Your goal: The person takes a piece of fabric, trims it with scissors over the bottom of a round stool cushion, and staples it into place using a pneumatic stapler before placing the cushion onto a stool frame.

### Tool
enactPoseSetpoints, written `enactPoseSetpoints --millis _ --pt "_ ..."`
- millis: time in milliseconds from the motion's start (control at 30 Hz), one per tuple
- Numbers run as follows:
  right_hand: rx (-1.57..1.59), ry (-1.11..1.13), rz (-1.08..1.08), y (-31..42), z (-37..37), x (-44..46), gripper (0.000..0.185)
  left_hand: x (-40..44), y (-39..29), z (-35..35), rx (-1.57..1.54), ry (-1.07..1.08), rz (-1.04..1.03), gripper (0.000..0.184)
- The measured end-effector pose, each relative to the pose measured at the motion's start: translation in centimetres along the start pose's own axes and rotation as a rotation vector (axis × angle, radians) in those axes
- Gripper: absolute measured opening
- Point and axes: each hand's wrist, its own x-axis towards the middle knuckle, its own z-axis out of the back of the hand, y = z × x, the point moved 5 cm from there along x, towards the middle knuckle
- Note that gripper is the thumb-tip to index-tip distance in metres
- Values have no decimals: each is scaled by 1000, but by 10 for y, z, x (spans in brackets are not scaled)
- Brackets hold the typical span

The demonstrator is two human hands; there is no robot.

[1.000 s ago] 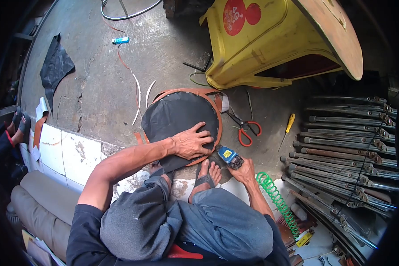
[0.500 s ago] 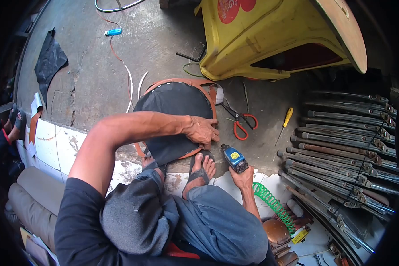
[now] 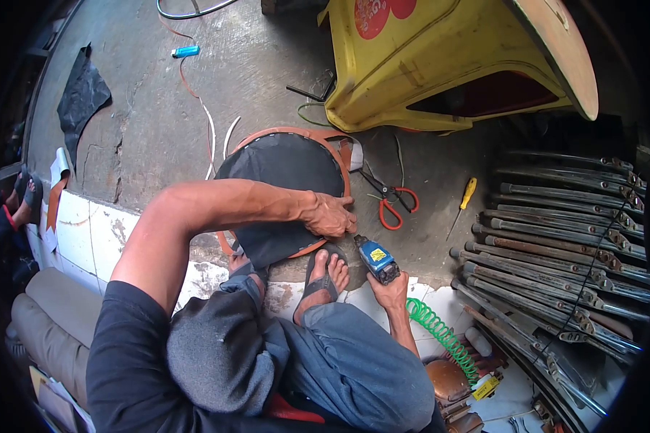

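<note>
My left hand [image 3: 329, 216] is at the right edge of a round seat pad [image 3: 285, 169], its fingers bent over the orange-brown rim. The pad lies on the floor with black fabric on top and a row of staples near its edge. My right hand [image 3: 388, 289] is wrapped round a blue air stapler [image 3: 375, 258], whose nose points at the pad's rim near my left fingertips, a small gap away. A green coiled hose [image 3: 444, 332] runs down from beside my right wrist. Whether my left fingers pinch the rim material is hard to make out.
Red-handled scissors [image 3: 390, 206] and a yellow screwdriver [image 3: 468, 195] lie right of the pad. A yellow plastic stool [image 3: 383, 65] lies on its side above. Metal tube frames [image 3: 549, 238] are stacked at right. Another person's feet [image 3: 27, 206] show at far left.
My left hand has moved from on top of the black fabric to the pad's right edge. The stapler first drew back from the rim, then came closer again.
</note>
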Motion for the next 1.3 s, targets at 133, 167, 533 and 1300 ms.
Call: enactPoseSetpoints --millis 133,167,533,1300 --pt "-14 -9 38 -2 -2 1 26 6 0 -17 74 13 10 17" --pt "-2 16 20 -1 -3 1 27 4 -1 -15 88 -12 24 18" --pt "-14 103 92 17 -13 10 32 -44 -91 -36 278 -494 685 42" --pt "-192 287 291 55 -29 43 37 -44 -102 -56 224 -447 828 47"
